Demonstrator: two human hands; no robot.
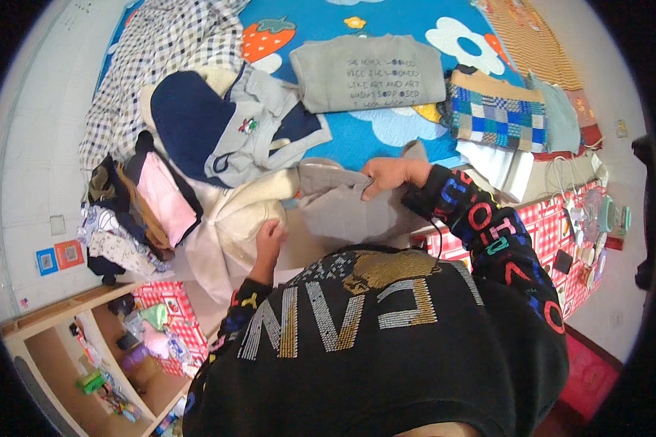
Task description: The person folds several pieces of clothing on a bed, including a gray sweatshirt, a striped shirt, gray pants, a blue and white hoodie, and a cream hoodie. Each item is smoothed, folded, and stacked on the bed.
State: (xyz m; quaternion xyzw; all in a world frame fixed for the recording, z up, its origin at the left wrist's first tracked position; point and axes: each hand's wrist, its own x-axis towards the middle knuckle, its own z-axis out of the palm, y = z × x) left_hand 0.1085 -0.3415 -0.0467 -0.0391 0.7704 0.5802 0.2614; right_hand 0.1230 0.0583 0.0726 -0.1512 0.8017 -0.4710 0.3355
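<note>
My right hand (391, 176) grips the upper part of a taupe garment (341, 210) that hangs at the near edge of the bed. My left hand (270, 243) is beside a cream fleece garment (240, 218), its fingers curled; whether it holds any cloth cannot be made out. Beyond the hands lies a rumpled grey and navy hooded top (251, 123) with a small embroidered patch. Farther back, a folded grey sweatshirt (369, 74) bearing printed writing rests on the blue bedspread (339, 136).
A pile of clothes (164, 199) stands at the left, near a checked cloth (180, 54). On the right lie a folded patchwork knit (497, 114) and a white item (503, 164). Wooden shelving (90, 317) is at lower left, and a red checked tablecloth (541, 224) at right.
</note>
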